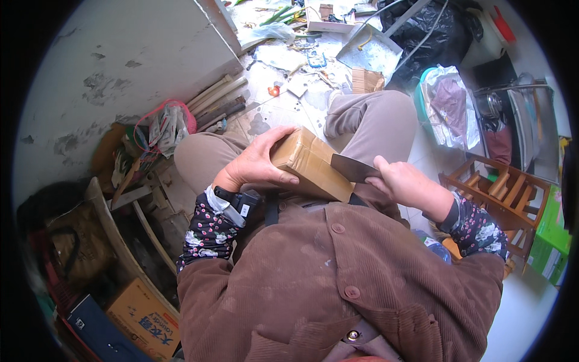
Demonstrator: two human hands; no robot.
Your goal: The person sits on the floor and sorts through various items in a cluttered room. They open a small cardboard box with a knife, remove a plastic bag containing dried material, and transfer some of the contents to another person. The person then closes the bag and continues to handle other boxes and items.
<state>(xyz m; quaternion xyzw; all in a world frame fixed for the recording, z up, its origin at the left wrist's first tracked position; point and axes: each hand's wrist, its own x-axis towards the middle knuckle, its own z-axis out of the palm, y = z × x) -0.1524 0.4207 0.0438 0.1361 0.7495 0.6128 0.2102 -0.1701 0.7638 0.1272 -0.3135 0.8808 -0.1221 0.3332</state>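
Observation:
A small cardboard box (pixel 312 168), wrapped in shiny brown tape, is held tilted above my lap. My left hand (pixel 258 158) grips its left end, thumb on the near side and fingers over the far side. In my right hand (pixel 402 181) is a knife with a broad dark blade (pixel 355 168). The blade lies against the box's upper right edge; whether its tip is inside the cardboard cannot be told. The knife's handle is hidden in my fist. Beneath the box are my knees in grey-brown trousers (pixel 377 117).
Scraps and a metal dustpan (pixel 373 52) litter the tiled floor ahead. Pipes (pixel 217 97) lie along the left wall. On the right are a teal basin (pixel 425 97) with bags, a small wooden chair (pixel 502 194) and a green box (pixel 552 235). A laundry carton (pixel 144 321) sits lower left.

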